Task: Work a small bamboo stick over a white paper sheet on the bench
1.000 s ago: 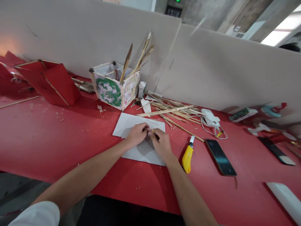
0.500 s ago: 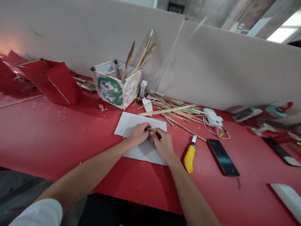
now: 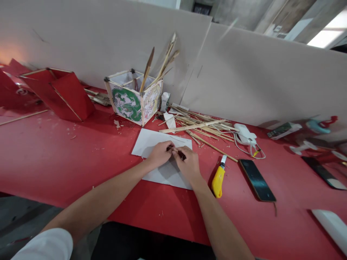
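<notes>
Two bare hands meet over a white sheet on the red table, their fingertips drawn together near the middle of the sheet. The right hand (image 3: 188, 162) has its thumb and forefinger pinched on a small piece (image 3: 176, 151), of which only a pale bit shows. The left hand (image 3: 159, 154) is curled in, thumb and forefinger nearly closed, its tips right beside the right's; whether it also grips the piece, I cannot tell, as the fingers hide it. Both hands are above the sheet (image 3: 169, 177), which lies flat on the table (image 3: 81, 162).

To the right of the right hand lies a yellow knife (image 3: 217, 182), blade pointing away from the person, and beyond it a phone (image 3: 257, 180). Behind the sheet are loose sticks (image 3: 200, 127) in a heap, with a dragon-printed box (image 3: 127, 104) to their left.
</notes>
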{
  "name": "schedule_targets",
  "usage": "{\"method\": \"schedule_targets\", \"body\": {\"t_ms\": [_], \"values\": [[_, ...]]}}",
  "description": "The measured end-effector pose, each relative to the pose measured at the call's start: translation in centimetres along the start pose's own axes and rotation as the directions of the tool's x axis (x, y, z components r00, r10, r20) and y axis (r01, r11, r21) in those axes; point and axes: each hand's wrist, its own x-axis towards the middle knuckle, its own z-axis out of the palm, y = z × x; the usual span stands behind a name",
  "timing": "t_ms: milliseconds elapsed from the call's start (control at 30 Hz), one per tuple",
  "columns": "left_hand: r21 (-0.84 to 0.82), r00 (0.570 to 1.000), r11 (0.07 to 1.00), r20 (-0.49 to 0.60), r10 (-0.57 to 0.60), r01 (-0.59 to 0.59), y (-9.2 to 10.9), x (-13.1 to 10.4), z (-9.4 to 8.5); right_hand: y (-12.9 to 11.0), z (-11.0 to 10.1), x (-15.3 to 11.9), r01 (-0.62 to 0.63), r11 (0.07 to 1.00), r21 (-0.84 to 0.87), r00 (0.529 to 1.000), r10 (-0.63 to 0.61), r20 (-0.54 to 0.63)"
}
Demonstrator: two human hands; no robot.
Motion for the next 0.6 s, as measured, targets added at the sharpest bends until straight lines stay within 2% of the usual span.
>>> {"method": "schedule_targets", "body": {"t_ms": [133,267,367,500,600], "values": [[0.001,1.0,1.0,-0.004,0.005,-0.005,0.0,0.0,0.0,-0.1,-0.1,0.0,-0.057,0.997,0.047,0.994,0.052,0.094],[0.006,1.0,1.0,-0.009,0.01,-0.01,0.2,0.1,0.1,0.9,-0.4,0.3,-0.131,0.989,-0.068,0.99,0.127,-0.059],[0.004,1.0,1.0,-0.007,0.015,-0.015,0.3,0.1,0.1,1.2,-0.5,0.4,-0.139,0.977,-0.161,0.984,0.118,-0.131],[-0.019,1.0,1.0,-0.003,0.009,-0.009,0.0,0.0,0.1,0.1,-0.3,0.1,0.006,0.987,-0.162,1.0,-0.01,-0.027],[-0.049,1.0,0.999,0.001,0.015,-0.015,-0.2,0.0,0.1,-0.7,-0.1,-0.2,-0.016,0.998,-0.061,0.998,0.02,0.066]]}}
